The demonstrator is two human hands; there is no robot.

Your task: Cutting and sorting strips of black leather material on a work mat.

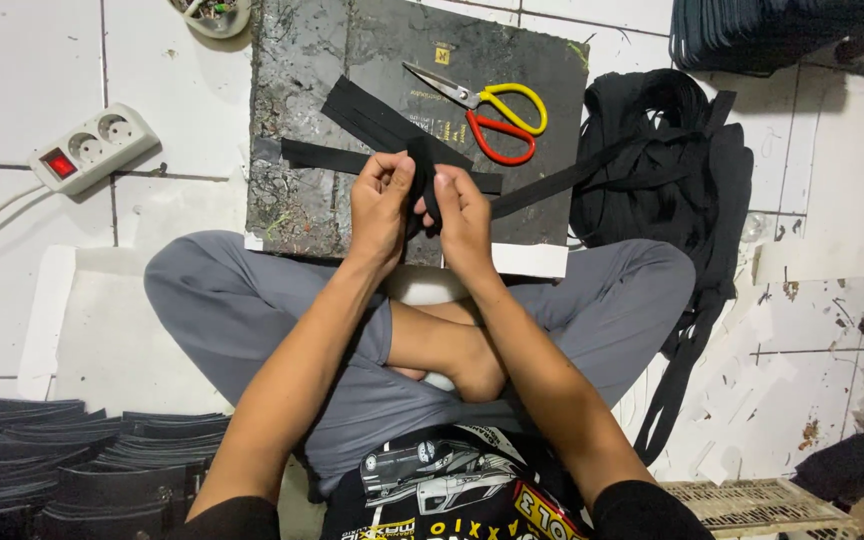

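I sit cross-legged on a white tiled floor. My left hand [380, 210] and my right hand [464, 215] are raised close together, both pinching a folded piece of black webbing strap [422, 175] between fingers and thumbs. The strap runs off to the right toward a heap of black strap [667, 160]. Beneath my hands lies a dark worn board [302, 120] with two cut black strap pieces [372, 120] on it. Scissors with red and yellow handles [487, 108] rest shut on the board, just beyond my right hand.
A white power strip with a red switch [92, 145] lies at the left. Stacks of black cut pieces [62, 460] fill the lower left. A small bowl [214, 15] sits at the top. A pale woven crate [752, 505] is at the lower right.
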